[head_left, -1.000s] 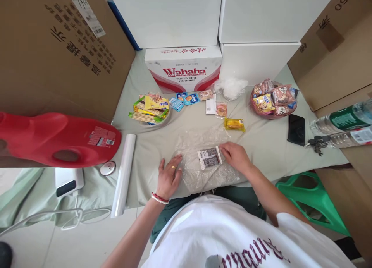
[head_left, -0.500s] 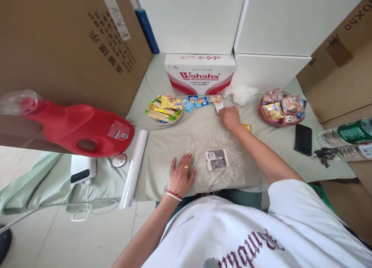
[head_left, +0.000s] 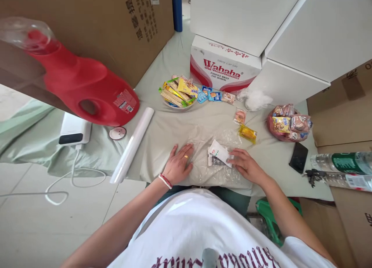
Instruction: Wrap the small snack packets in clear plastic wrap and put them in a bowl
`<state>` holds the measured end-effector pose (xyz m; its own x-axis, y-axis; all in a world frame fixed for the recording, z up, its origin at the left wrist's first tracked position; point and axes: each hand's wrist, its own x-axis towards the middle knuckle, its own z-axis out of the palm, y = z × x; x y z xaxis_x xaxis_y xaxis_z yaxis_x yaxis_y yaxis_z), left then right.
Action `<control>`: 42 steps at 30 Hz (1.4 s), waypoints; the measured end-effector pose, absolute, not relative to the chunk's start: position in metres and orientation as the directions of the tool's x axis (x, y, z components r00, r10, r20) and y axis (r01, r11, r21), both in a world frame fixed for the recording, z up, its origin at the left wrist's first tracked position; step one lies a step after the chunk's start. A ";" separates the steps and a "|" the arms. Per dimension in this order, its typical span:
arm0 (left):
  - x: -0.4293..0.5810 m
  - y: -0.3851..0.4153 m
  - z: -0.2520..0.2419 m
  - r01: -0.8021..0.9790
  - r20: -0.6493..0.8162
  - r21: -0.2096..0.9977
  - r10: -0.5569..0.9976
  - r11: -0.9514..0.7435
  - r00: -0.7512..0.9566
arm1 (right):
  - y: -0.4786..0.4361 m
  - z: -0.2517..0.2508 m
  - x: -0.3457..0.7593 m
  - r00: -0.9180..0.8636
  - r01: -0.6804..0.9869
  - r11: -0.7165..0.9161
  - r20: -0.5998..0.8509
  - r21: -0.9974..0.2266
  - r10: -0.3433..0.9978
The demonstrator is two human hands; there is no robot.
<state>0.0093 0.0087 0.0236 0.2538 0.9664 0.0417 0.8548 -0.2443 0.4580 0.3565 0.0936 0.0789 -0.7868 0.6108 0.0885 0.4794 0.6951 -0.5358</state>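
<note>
My left hand (head_left: 178, 166) lies flat with fingers spread at the left edge of a crinkled sheet of clear plastic film (head_left: 200, 173). On the film is a dark snack packet with white ends (head_left: 210, 158). A small white packet (head_left: 220, 152) lies tilted over it, hiding much of its top. The fingers of my right hand (head_left: 247, 166) close on the white packet's right edge. Beyond that hand are a yellow packet (head_left: 247, 134) and a small pinkish packet (head_left: 240, 115).
A bowl of snacks (head_left: 178, 107), several small packets (head_left: 215, 96) and a Wahaba-like water carton (head_left: 223, 68) stand behind. Left are a red jug (head_left: 95, 90), a film roll (head_left: 133, 146) and a power bank (head_left: 74, 128). Right are another snack bowl (head_left: 273, 130), a phone (head_left: 298, 157) and bottles (head_left: 343, 163).
My right hand has come back from the row of packets near the carton, bringing the white packet onto the dark one. My left hand stays flat. The camera view has shifted.
</note>
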 end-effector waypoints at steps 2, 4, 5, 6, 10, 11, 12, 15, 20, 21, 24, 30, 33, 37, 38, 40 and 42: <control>0.007 0.008 0.023 0.855 0.038 0.451 0.963 -0.256 0.269 | 0.098 0.082 0.346 -0.692 0.591 0.625 0.078 -0.510 0.718; 0.007 0.008 0.024 0.861 0.033 0.439 0.962 -0.256 0.269 | 0.103 0.085 0.327 -0.610 0.705 0.545 0.002 -0.454 0.792; 0.008 0.008 0.024 0.865 0.030 0.435 0.964 -0.251 0.264 | 0.104 0.085 0.316 -0.590 0.746 0.516 -0.058 -0.421 0.805; 0.009 0.008 0.024 0.868 0.028 0.432 0.965 -0.246 0.260 | 0.105 0.084 0.306 -0.581 0.772 0.501 -0.117 -0.391 0.805; 0.014 0.007 0.025 0.870 0.034 0.436 0.970 -0.230 0.239 | 0.103 0.077 0.282 -0.620 0.760 0.538 -0.162 -0.365 0.767; 0.014 0.007 0.025 0.869 0.037 0.438 0.971 -0.228 0.236 | 0.103 0.076 0.282 -0.640 0.739 0.560 -0.132 -0.374 0.757; 0.014 0.007 0.025 0.868 0.039 0.441 0.971 -0.227 0.234 | 0.102 0.076 0.283 -0.666 0.713 0.588 -0.104 -0.382 0.739; 0.014 0.006 0.025 0.867 0.044 0.443 0.972 -0.228 0.233 | 0.101 0.075 0.288 -0.742 0.649 0.666 -0.112 -0.367 0.662; 0.013 0.006 0.023 0.872 0.044 0.432 0.971 -0.231 0.235 | 0.097 0.070 0.295 -0.715 0.698 0.647 -0.241 -0.307 0.657; 0.013 0.005 0.023 0.872 0.041 0.430 0.970 -0.233 0.239 | 0.096 0.070 0.296 -0.701 0.712 0.635 -0.244 -0.299 0.671; 0.014 0.004 0.022 0.872 0.039 0.428 0.969 -0.238 0.245 | 0.094 0.071 0.297 -0.663 0.748 0.604 -0.254 -0.276 0.705; 0.014 0.004 0.022 0.869 0.048 0.434 0.969 -0.239 0.242 | 0.095 0.077 0.308 -0.633 0.774 0.597 -0.268 -0.210 0.726; 0.014 0.004 0.023 0.866 0.051 0.439 0.968 -0.241 0.244 | 0.099 0.088 0.320 -0.640 0.766 0.595 -0.212 -0.242 0.738; 0.014 0.004 0.023 0.864 0.057 0.438 0.967 -0.246 0.247 | 0.104 0.098 0.314 -0.675 0.722 0.621 -0.113 -0.305 0.729; 0.014 0.004 0.023 0.865 0.059 0.437 0.967 -0.248 0.248 | 0.104 0.097 0.306 -0.687 0.711 0.631 -0.115 -0.309 0.718; 0.013 0.004 0.021 0.865 0.065 0.434 0.966 -0.252 0.248 | 0.104 0.089 0.289 -0.705 0.700 0.644 -0.156 -0.308 0.692; 0.011 0.003 0.019 0.865 0.072 0.432 0.966 -0.254 0.247 | 0.102 0.078 0.277 -0.711 0.699 0.646 -0.205 -0.307 0.672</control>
<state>0.0106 0.0029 0.0189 0.2472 0.9663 0.0723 0.8653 -0.2537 0.4324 0.2767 0.1021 0.0775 -0.7114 0.6722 -0.2050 0.6989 0.6460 -0.3070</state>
